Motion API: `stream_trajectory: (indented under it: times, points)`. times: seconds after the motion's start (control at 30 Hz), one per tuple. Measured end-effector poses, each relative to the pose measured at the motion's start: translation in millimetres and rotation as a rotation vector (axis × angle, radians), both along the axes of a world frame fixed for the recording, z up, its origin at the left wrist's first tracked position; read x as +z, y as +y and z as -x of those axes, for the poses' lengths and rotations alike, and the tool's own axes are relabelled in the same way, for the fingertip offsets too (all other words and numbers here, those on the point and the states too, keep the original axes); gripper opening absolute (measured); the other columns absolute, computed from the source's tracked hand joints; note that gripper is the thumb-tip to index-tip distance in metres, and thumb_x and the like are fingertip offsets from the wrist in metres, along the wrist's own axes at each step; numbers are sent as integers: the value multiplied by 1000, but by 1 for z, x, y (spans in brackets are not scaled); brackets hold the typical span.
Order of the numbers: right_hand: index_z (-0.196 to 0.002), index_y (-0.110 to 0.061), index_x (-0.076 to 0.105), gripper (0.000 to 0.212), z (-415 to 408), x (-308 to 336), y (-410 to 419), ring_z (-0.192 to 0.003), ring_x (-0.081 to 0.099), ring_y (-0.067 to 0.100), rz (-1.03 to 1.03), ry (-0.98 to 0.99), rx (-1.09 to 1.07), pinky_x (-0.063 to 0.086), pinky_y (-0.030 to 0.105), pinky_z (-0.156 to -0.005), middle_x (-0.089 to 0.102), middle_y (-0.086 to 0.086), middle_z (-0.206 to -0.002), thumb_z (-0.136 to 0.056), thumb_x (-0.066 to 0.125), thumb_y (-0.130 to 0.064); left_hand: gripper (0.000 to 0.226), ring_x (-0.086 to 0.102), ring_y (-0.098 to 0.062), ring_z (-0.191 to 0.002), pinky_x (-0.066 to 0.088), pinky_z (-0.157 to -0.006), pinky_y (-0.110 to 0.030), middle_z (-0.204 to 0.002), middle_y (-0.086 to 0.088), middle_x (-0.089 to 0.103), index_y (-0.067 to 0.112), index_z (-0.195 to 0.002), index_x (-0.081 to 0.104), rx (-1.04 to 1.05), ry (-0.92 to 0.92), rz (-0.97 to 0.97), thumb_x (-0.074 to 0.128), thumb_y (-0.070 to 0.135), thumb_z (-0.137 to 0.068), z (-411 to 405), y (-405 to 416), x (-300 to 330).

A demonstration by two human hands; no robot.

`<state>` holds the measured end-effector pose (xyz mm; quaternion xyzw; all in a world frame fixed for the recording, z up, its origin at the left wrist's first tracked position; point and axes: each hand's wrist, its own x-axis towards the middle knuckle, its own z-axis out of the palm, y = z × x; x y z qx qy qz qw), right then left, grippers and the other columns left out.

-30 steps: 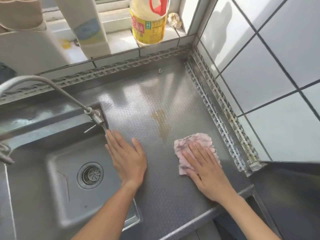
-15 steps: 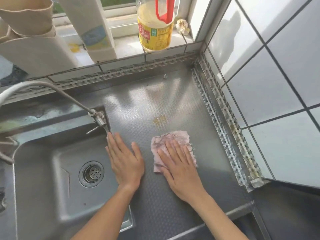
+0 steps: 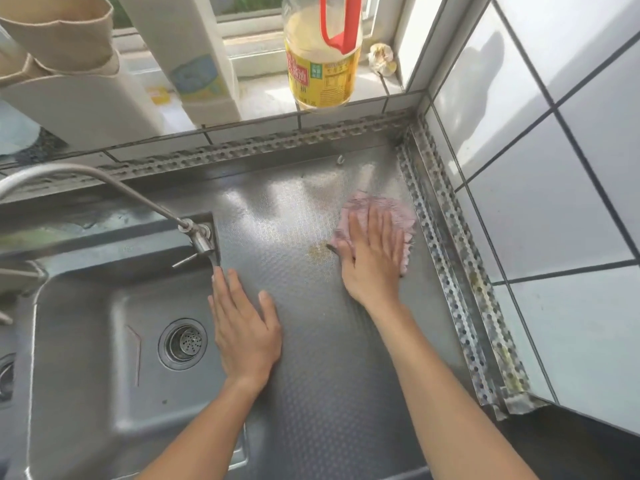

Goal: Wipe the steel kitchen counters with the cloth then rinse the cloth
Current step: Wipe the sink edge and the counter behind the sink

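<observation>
steel counter (image 3: 311, 358): most of the embossed surface looks clean and glossy; one small yellowish stain (image 3: 317, 251) is left, now just left of the cloth. it has shrunk: a long streak a second ago, a small patch half a second ago, now a faint blotch. wiping is working, not finished.

sink (image 3: 86, 341): dry-looking, drain strainer (image 3: 183, 342) visible, no water running from the faucet (image 3: 104, 181). rinse step not started, by my read.

right hand (image 3: 372, 258): flat, fingers spread, palm pressing the pink cloth (image 3: 401, 216) onto the counter. it has swung from the front centre out to the back right, close to the perforated trim (image 3: 446, 258) along the tiled wall. next pass probably needs to come back over the stain.

left hand (image 3: 244, 327): flat, fingers together, empty, braced on the counter at the sink's right edge. unchanged across all three frames.

hard to tell: much of the cloth sits under the hand, so its fold and how dirty it is are unknown. can't tell whether the cloth edge touches the trim. oil bottle (image 3: 322, 64) on the sill is cut off at the top. counter's near edge and the dark area bottom right are mostly out of frame.
</observation>
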<state>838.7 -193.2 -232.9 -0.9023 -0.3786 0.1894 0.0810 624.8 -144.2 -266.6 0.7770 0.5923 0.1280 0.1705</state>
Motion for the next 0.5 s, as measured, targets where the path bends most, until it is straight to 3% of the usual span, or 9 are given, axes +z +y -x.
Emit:
stream_trajectory:
  times: [0.1,0.27,0.33,0.4,0.5]
  points:
    - [-166,-32,16,58,39,-2,19,-161,-13,25,-72,14,281,-7,51,-129,-3,2,-175,-111,27,-48,68,22,-33,-159,19,-130,-50,-172,-19,18,4,-161,23,12,7,-12,35,42,-105,0,3,1]
    - [-163,-30,30,56,57,-10,-46,-162,-1,20,-96,14,585,0,45,-131,11,-3,-175,-110,36,-46,68,22,-32,-159,20,-130,-50,-172,-18,18,4,-161,24,12,16,6,34,42,-105,5,-2,0]
    - [-164,-34,28,56,35,-7,-70,-162,-1,16,-89,8,586,4,44,-130,9,-6,-175,-110,35,-50,69,21,-32,-160,19,-131,-49,-173,-17,17,5,-161,24,17,17,13,34,44,-105,5,0,0]
    - [-165,-39,13,60,3,-5,-79,-161,-9,13,-53,4,508,4,46,-132,-2,-10,-175,-110,27,-55,69,21,-32,-160,18,-131,-48,-173,-17,16,4,-161,24,20,19,22,34,44,-105,4,-1,1]
    - [-163,-43,-8,61,-46,-3,-59,-158,-24,14,19,-10,282,-6,48,-131,-22,-10,-172,-109,12,-60,69,22,-34,-159,17,-131,-48,-173,-19,16,3,-161,25,22,21,18,34,43,-105,2,0,2]
